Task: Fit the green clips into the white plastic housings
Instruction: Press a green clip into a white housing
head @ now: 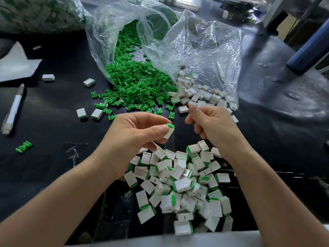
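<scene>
White plastic housing (168, 133), green clip (170, 124) seated in its top, pinched by left hand (135, 132) above black table (53, 122). Right hand (211, 125) just beside, fingers curled; whether it holds anything, cannot tell. Nearer: pile of fitted housings (183, 184). Beyond: loose green clips (138, 82) and empty white housings (201, 95) spilling from clear plastic bags (204, 47).

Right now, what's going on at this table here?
A person is assembling small parts at a black table. The left hand pinches a white housing with a green clip showing at its top. The right hand hovers beside it, fingers curled; whether it holds anything is unclear. Loose green clips and empty housings spill from clear bags behind; a pile of fitted pieces lies in front.
</scene>
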The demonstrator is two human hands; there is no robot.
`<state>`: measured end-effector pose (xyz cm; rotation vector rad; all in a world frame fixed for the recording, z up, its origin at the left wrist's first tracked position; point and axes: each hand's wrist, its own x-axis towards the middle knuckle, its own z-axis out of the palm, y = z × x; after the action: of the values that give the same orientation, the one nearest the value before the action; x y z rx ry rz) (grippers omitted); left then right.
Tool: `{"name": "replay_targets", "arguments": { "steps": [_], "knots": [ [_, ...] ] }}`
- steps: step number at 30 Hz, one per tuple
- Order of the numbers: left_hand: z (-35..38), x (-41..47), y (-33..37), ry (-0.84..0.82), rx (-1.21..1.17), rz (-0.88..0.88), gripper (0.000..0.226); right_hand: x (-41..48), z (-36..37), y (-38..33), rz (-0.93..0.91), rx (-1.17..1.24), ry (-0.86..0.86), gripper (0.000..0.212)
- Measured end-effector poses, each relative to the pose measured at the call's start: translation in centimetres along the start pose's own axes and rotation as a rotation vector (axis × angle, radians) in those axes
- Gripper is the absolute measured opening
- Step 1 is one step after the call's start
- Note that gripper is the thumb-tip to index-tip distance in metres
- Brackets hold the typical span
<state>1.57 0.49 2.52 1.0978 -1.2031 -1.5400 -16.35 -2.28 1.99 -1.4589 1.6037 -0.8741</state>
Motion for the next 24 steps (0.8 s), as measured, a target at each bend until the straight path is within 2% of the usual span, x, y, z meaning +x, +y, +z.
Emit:
{"name": "replay_targets", "arguments": {
  "steps": [5, 8, 16, 24],
  "knots": [
    [0.0, -0.3, 0.5, 0.010, 0.054, 0.031, 0.037, 1.2, -0.9, 1.0, -0.070, -0.256, 0.221, 0.021],
    [-0.1, 0.0, 0.5, 0.061, 0.032, 0.019, 0.035, 1.7, -0.9, 1.4, -0.104, -0.397, 0.282, 0.017],
    [0.0, 0.0, 0.3, 0.060, 0.051, 0.011, 0.026, 2.4, -0.1, 1.9, -0.104, -0.629, 0.226, 0.032],
    [0.0, 0.1, 0.2, 0.060, 0.066, 0.006, 0.023, 2.7, 0.1, 2.4, -0.153, -0.689, 0.201, 0.025]
  ]
}}
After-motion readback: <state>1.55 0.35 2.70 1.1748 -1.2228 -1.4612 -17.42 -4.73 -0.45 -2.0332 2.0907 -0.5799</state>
